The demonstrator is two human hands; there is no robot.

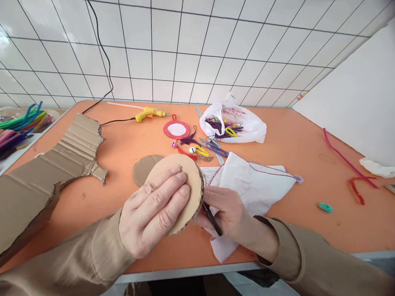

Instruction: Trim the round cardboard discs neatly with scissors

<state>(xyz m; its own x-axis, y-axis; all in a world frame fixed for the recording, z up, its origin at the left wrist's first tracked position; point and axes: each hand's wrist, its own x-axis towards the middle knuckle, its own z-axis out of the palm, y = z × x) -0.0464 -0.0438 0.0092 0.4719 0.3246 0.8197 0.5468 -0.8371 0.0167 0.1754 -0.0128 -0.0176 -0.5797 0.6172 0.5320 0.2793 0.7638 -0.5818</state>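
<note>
A round cardboard disc (191, 177) is tilted above the table's front part, with my left hand (157, 210) closed on it, fingers pressed flat over its face. At the disc's right edge, my right hand (226, 211) is closed around a slim black-handled tool (213, 220); its working end is hidden behind the disc. Another cardboard disc (144, 167) lies on the table, partly covered by the held one. White cloth (253, 184) with purple stitched edging is spread behind and beneath my right hand.
Torn cardboard (36, 189) covers the left side. Farther back are a yellow glue gun (150, 114) with a cord, a red-rimmed disc (176, 129), purple-handled scissors (216, 147), small bells, tassels and a white plastic bag (246, 122). Pipe cleaners (348, 161) lie at right.
</note>
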